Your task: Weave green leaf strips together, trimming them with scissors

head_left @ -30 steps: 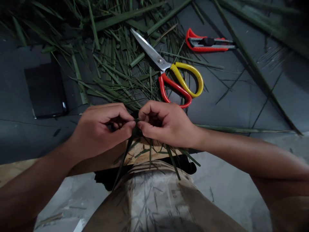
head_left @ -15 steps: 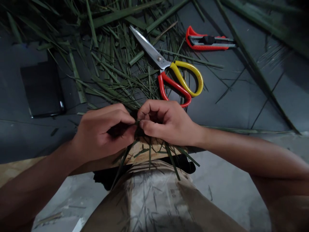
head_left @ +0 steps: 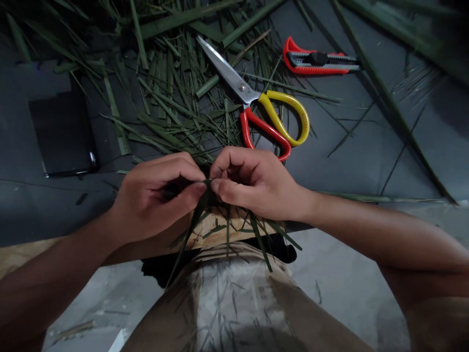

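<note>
My left hand (head_left: 161, 193) and my right hand (head_left: 256, 183) meet at the table's near edge, fingertips almost touching. Between them is a dark green leaf strip (head_left: 207, 189), pinched by the thumb and forefinger of each. Thin strip ends (head_left: 259, 239) fan out below my hands, over the wood edge and my lap. How the strips join is hidden by my fingers. Just beyond my right hand lie scissors (head_left: 243, 89) with one red and one yellow handle, their blades together on a heap of cut leaves (head_left: 164, 98).
A red box cutter (head_left: 317, 59) lies at the upper right, near a long leaf (head_left: 395, 115) slanting across the grey tabletop (head_left: 326, 164). At the left is a black phone-like object (head_left: 62, 134). Pale wood (head_left: 220, 227) shows along the near edge.
My left thumb has shifted up and straightened a little, and more of the dark strip shows between my hands. My right hand keeps nearly the same pinch.
</note>
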`<state>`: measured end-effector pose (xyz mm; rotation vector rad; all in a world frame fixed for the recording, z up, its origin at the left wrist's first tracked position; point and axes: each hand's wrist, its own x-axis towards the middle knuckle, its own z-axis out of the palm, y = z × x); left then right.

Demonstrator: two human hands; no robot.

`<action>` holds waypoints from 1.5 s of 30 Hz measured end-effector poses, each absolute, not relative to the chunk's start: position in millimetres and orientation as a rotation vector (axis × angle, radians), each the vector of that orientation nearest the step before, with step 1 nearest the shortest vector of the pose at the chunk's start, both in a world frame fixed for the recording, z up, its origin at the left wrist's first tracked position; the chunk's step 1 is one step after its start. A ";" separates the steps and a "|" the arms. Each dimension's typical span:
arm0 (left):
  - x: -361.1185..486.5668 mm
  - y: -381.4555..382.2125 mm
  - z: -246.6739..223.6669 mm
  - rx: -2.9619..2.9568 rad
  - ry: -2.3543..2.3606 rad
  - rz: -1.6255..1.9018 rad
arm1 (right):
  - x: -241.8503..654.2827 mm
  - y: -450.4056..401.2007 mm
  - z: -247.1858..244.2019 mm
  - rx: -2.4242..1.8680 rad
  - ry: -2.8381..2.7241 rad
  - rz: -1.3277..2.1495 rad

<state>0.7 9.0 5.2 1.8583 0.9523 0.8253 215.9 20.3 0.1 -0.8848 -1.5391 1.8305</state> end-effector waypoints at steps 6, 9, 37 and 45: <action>1.6 4.4 3.7 2.005 1.026 0.878 | 213.5 15.7 0.7 -0.941 -1.523 1.779; 3.1 3.2 1.8 2.131 1.015 0.921 | 212.0 13.4 1.1 -0.980 -1.519 1.746; 21.4 25.2 16.4 1.758 1.509 0.956 | 198.7 52.0 -1.2 -1.060 -1.534 1.416; 19.1 25.2 12.6 1.593 1.543 0.934 | 194.0 46.8 -2.8 -1.090 -1.623 1.236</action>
